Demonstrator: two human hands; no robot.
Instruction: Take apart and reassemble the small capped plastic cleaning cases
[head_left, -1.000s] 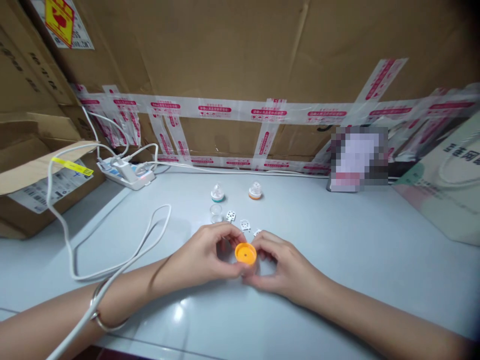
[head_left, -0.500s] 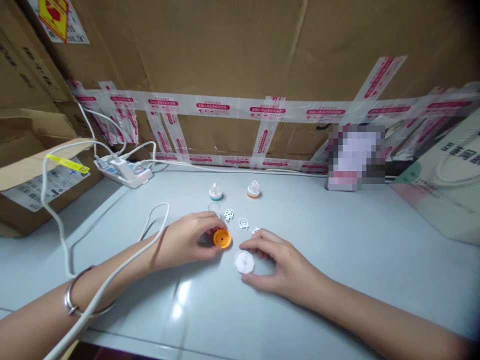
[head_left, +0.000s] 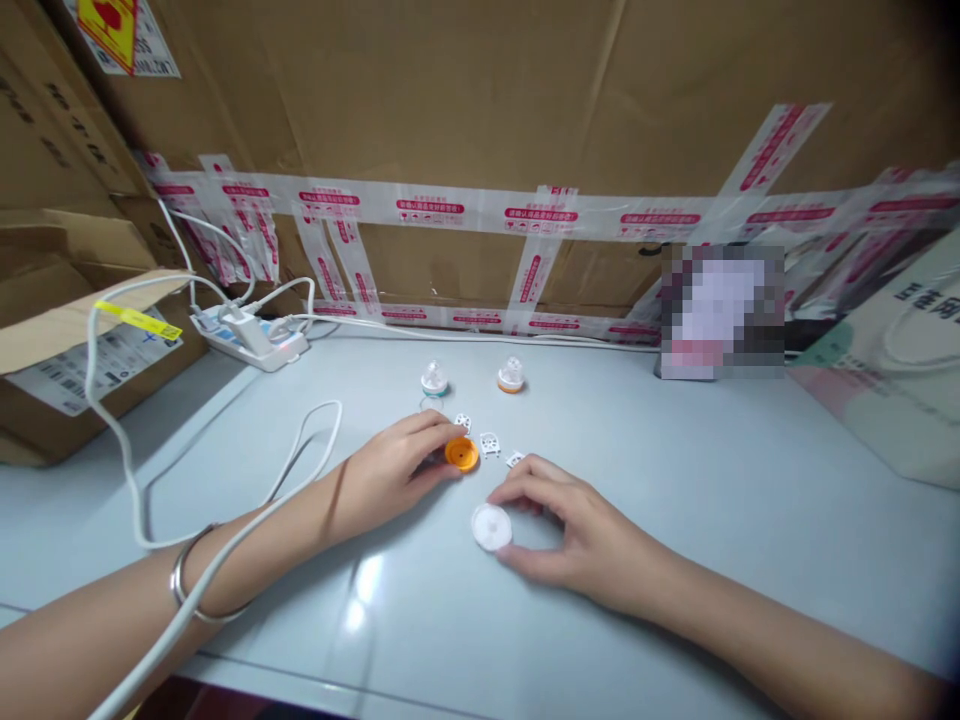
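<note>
An orange round cup [head_left: 462, 455] is pinched between the thumb and fingers of my left hand [head_left: 409, 462]. My right hand [head_left: 574, 515] grips a white round disc [head_left: 492, 527] by its edge, nearer the front. Small white slotted parts lie beside the hands: one [head_left: 463, 423] just behind the orange cup, one [head_left: 490, 444] to its right, and one [head_left: 514, 459] by my right fingertips. Farther back stand a clear-topped piece with a green base [head_left: 434, 378] and another with an orange base [head_left: 511, 375]. A clear ring [head_left: 432, 403] is partly hidden behind my left hand.
A white cable [head_left: 124, 450] loops over my left forearm. At the back left are a power strip [head_left: 251, 338] and an open cardboard box [head_left: 90, 370]. A blurred-out phone-like object [head_left: 712, 315] and a pale bag [head_left: 892, 370] stand at the right, before a large taped carton [head_left: 450, 100].
My left hand has moved back and to the right with the orange cup, closer to the small white parts. My right hand and the white disc have barely shifted.
</note>
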